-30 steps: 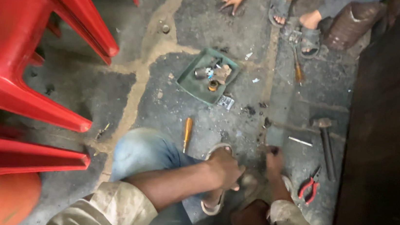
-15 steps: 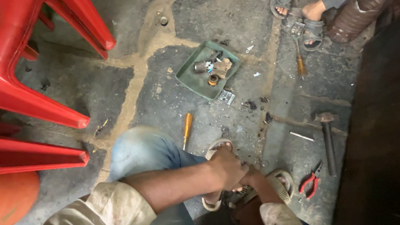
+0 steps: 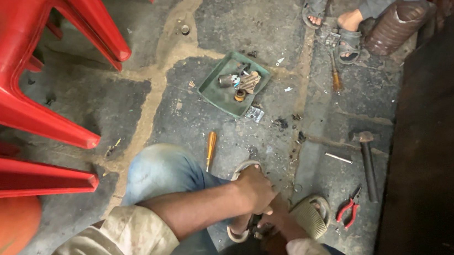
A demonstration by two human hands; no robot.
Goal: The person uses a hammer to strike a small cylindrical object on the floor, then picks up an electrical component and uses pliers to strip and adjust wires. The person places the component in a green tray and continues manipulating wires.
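My left hand (image 3: 257,190) reaches across my jeans-clad knee (image 3: 164,174), fingers curled down over a small dark object (image 3: 255,224) by my feet. My right hand (image 3: 280,215) presses in against the left from the right, its fingers mostly hidden beneath, so its grip cannot be made out. Both hands sit between my two tan sandals (image 3: 313,216). On the floor just left of the hands lies an orange-handled screwdriver (image 3: 211,145).
A green tray (image 3: 208,89) of small metal parts lies ahead on the cracked concrete. A hammer (image 3: 369,160) and red pliers (image 3: 349,208) lie to the right beside a dark panel (image 3: 440,164). Red plastic chairs (image 3: 24,41) crowd the left. Another person's sandalled feet (image 3: 349,37) are at the top.
My right hand has moved left from beside the pliers and joined my left hand at my feet. The view has shifted slightly, with the tray lower in the picture.
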